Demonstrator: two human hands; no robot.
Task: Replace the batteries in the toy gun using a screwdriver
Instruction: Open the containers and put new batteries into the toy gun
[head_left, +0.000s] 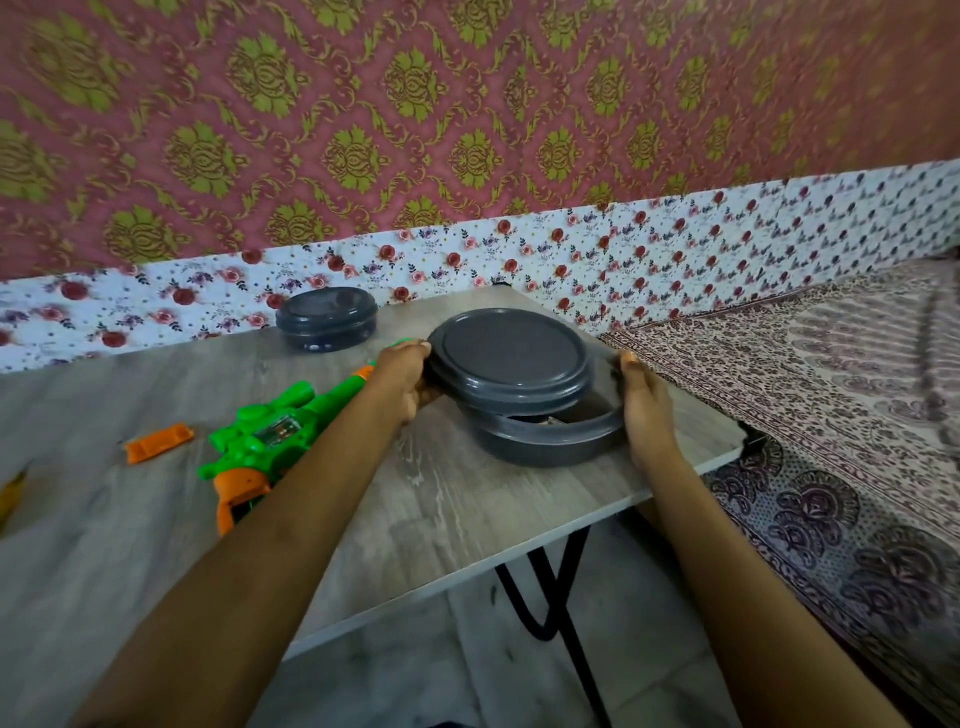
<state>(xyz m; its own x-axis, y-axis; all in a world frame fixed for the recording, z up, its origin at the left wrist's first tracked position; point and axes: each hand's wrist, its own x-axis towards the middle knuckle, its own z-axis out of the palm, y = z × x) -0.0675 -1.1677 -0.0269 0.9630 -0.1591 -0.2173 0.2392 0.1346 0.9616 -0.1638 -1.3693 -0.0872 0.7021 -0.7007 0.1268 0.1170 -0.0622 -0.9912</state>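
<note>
A green and orange toy gun (270, 441) lies on the grey wooden table (441, 499), its battery bay uncovered. An orange battery cover (160, 442) lies to its left. At the table's right end stands a dark grey round container (550, 441). My left hand (402, 379) grips the left rim of its lid (511, 361), which is tilted up off the container. My right hand (644, 402) rests against the container's right side with its fingers wrapped on the wall. A little of the contents shows in the gap, too dark to identify.
A second dark grey lidded container (326, 318) stands near the back wall. A yellow object (11, 491), blurred, lies at the far left edge. The table's right edge ends beside a bed with a patterned cover (831, 395). Black table legs (550, 592) show below.
</note>
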